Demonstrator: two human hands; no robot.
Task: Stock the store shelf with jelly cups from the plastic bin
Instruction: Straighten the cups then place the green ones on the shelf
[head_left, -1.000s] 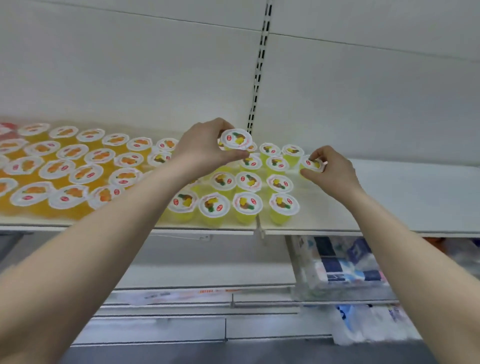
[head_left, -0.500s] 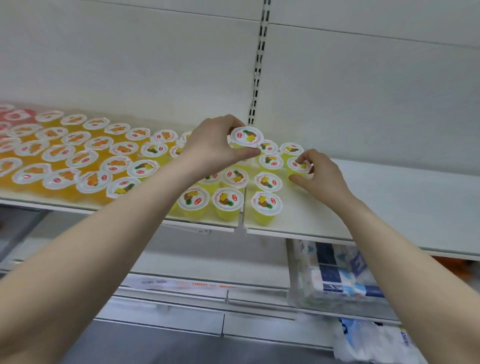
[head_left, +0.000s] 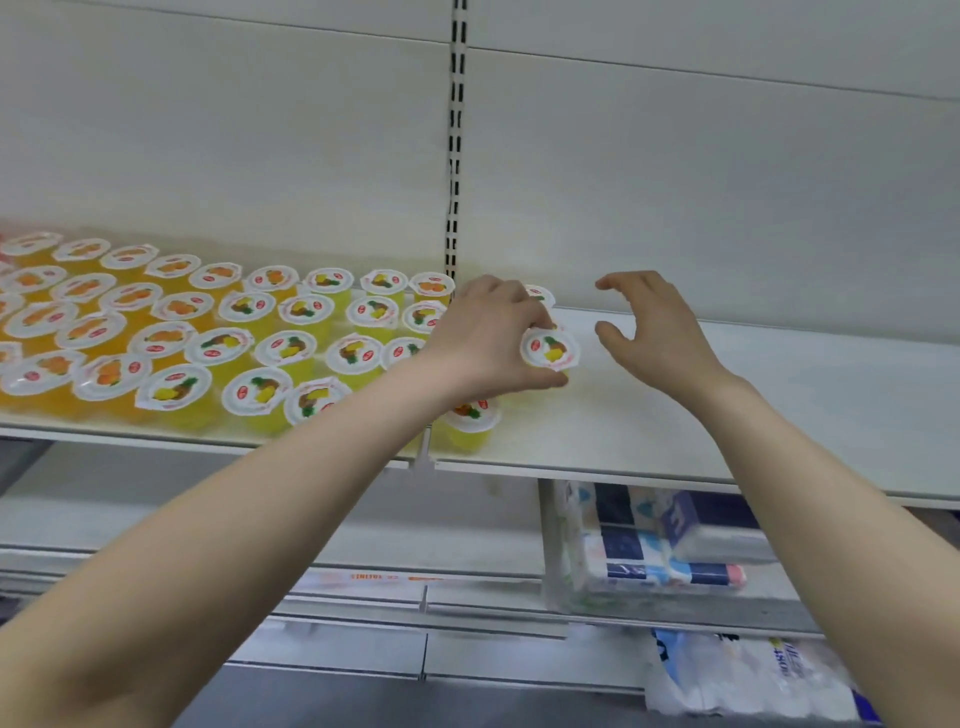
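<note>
- Pinching one jelly cup (head_left: 549, 349) between thumb and fingertips, the left hand (head_left: 483, 338) holds it at the right end of the shelved cups (head_left: 260, 358) on the shelf (head_left: 779, 410).
- Right hand (head_left: 657, 327) hovers just beside, fingers spread and loosely curved, gripping nothing.
- Yellow jelly under a white lid printed with fruit and a red badge.
- Cup body mostly hidden by the thumb; whether its base touches the shelf cannot be told.
</note>
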